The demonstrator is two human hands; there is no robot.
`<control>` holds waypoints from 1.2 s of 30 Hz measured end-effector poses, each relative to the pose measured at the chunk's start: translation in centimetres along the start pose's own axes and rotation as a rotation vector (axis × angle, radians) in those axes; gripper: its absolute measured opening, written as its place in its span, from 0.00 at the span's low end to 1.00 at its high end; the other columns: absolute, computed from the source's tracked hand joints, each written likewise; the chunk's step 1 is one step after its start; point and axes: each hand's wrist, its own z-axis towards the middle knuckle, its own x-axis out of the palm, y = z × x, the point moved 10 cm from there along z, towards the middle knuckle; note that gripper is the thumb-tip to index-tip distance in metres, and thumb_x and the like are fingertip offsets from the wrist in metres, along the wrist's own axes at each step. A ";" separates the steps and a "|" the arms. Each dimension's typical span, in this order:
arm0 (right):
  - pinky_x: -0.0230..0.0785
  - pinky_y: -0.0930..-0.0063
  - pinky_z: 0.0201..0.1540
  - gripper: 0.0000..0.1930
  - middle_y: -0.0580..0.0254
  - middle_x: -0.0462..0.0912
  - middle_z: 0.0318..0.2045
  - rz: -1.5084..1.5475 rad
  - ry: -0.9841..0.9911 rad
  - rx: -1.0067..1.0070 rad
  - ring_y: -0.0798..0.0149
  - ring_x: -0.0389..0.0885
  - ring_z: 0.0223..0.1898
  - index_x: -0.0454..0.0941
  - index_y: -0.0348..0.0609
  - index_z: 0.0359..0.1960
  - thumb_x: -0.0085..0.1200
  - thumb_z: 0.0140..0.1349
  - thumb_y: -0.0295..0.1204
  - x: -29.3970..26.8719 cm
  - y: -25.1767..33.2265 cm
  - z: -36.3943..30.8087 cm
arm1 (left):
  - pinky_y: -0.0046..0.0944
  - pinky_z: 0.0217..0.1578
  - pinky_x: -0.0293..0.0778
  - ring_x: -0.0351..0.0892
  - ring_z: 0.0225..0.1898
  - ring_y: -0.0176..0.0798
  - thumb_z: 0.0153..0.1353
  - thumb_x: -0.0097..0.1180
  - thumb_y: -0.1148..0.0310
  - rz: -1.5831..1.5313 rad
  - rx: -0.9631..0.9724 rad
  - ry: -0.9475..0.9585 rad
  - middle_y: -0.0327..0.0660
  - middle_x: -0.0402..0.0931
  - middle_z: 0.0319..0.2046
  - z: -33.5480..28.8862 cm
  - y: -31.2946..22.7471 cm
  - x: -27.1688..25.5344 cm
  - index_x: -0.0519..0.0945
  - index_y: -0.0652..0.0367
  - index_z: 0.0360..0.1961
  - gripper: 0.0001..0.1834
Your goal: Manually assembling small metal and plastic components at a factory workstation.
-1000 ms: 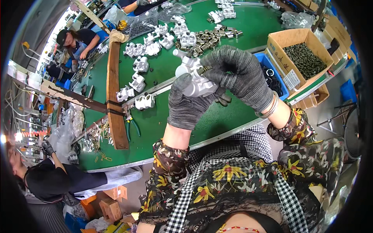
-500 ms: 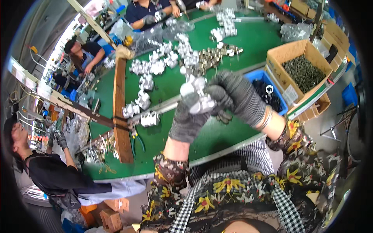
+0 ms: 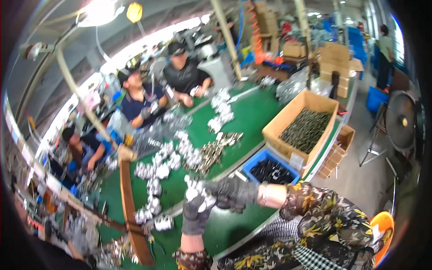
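Note:
In front of me, above the green table, a shiny silvery-white metal part with rounded ends [image 3: 198, 190] is held up. My left hand [image 3: 196, 218], in a dark grey knit glove, grips it from below. From the right, my right hand [image 3: 231, 193], gloved alike, has its fingers closed against the part; blur hides the exact hold. Several similar silvery parts [image 3: 157, 168] lie in rows beyond and left of my hands, one of them [image 3: 164, 222] close by. Further off is a pile of small brass-coloured metal pieces [image 3: 209, 155].
A blue bin [image 3: 246, 171] of black pieces stands right of my hands, beside a cardboard box [image 3: 288, 148] filled with small dark metal pieces. At left, a wooden bar [image 3: 128, 211] crosses the table near green-handled pliers [image 3: 155, 246]. Co-workers [image 3: 139, 96] sit across. A fan [image 3: 402, 121] stands right.
The view has tilted up and swung right, showing more of the room and the co-workers. Both hands still hold the silvery part together, now lower in the picture.

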 end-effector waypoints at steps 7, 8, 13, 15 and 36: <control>0.66 0.70 0.16 0.20 0.64 0.70 0.13 -0.125 -0.263 0.203 0.68 0.69 0.13 0.72 0.45 0.35 0.37 0.70 0.48 -4.0 2.8 0.0 | 0.49 0.41 0.80 0.80 0.38 0.45 0.47 0.63 0.64 -0.033 -0.033 0.121 0.44 0.76 0.39 -0.1 -0.4 3.1 0.71 0.63 0.49 0.28; 0.64 0.70 0.13 0.21 0.66 0.69 0.12 -0.129 -0.218 0.156 0.69 0.67 0.11 0.72 0.46 0.34 0.36 0.70 0.49 -3.4 2.4 0.5 | 0.49 0.41 0.80 0.80 0.38 0.45 0.47 0.63 0.64 -0.037 -0.021 0.111 0.44 0.76 0.39 -0.1 -0.4 2.4 0.71 0.63 0.49 0.28; 0.59 0.72 0.12 0.25 0.67 0.66 0.10 0.767 -0.080 0.551 0.71 0.63 0.09 0.71 0.45 0.27 0.40 0.67 0.55 -0.3 -1.4 -0.6 | 0.47 0.39 0.80 0.80 0.40 0.43 0.48 0.66 0.63 0.167 0.035 0.063 0.43 0.77 0.37 0.9 -0.7 0.9 0.71 0.63 0.49 0.29; 0.59 0.72 0.12 0.27 0.67 0.66 0.09 0.349 -0.373 0.074 0.70 0.63 0.09 0.70 0.45 0.23 0.42 0.65 0.57 -3.5 1.1 1.4 | 0.42 0.40 0.79 0.79 0.39 0.41 0.48 0.66 0.64 0.041 0.042 0.098 0.43 0.76 0.38 0.9 -0.9 1.2 0.71 0.63 0.50 0.29; 0.62 0.62 0.25 0.13 0.54 0.72 0.19 -0.292 -0.354 0.253 0.52 0.72 0.21 0.73 0.40 0.29 0.46 0.68 0.35 4.7 -5.6 -8.1 | 0.44 0.35 0.81 0.77 0.30 0.40 0.57 0.60 0.64 -0.045 0.129 -0.381 0.42 0.73 0.37 1.3 -13.7 -17.4 0.74 0.52 0.43 0.13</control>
